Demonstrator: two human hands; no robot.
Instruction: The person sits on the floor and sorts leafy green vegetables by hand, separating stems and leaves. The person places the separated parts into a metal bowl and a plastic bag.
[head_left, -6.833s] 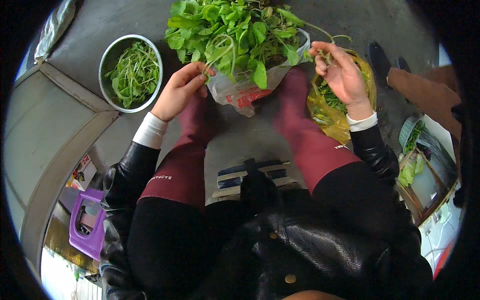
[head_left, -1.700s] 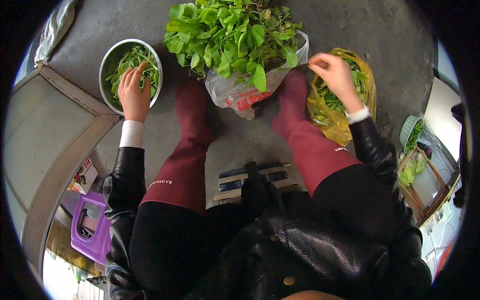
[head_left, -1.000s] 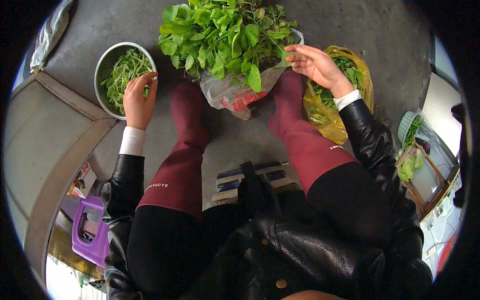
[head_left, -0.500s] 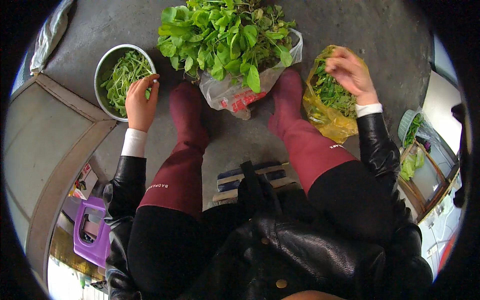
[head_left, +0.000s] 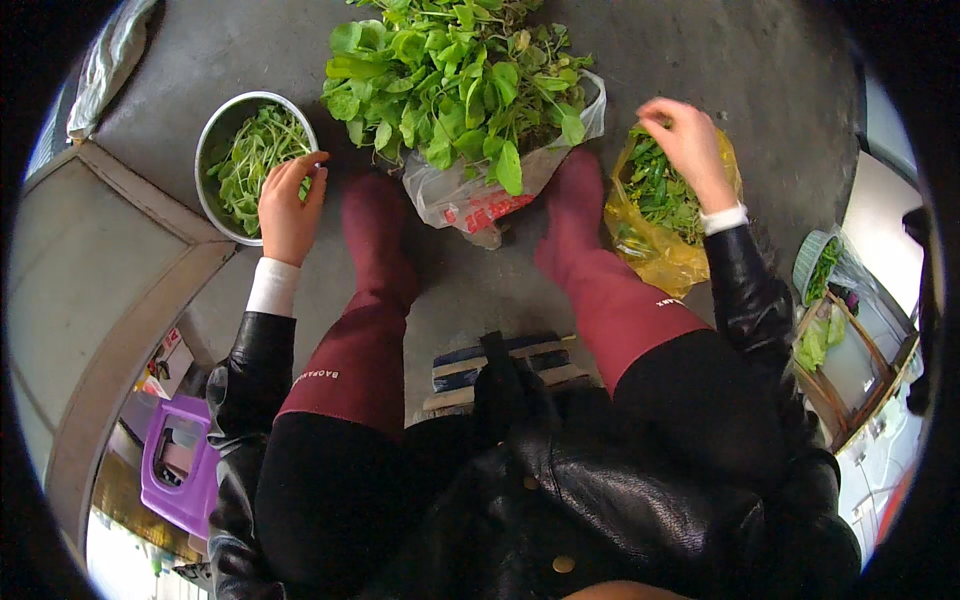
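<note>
My left hand [head_left: 287, 212] is at the right rim of a metal bowl [head_left: 203, 183] that holds picked leafy greens [head_left: 262, 152]. Its thumb and fingers are pinched together, with a bit of green leaf showing between them and a small white spot near the fingertips. My right hand [head_left: 688, 150] hovers over the far side of a yellow plastic bag [head_left: 660, 262] with dark green trimmings [head_left: 655, 185] inside. Its fingers are loosely bent and apart, and nothing shows in them. Between the hands, a big heap of leafy greens [head_left: 440, 95] lies on a white plastic bag [head_left: 450, 195].
My maroon boots [head_left: 375, 235] stand on the grey floor [head_left: 480, 285] on either side of the white bag. A framed panel [head_left: 110, 240] is at left, above a purple plastic item [head_left: 180, 465]. A pale green basket [head_left: 812, 262] of greens sits at far right.
My right hand has moved a little left and farther out over the yellow bag, and its fingers have loosened. My left hand stays pinched by the bowl; the whole view has shifted slightly.
</note>
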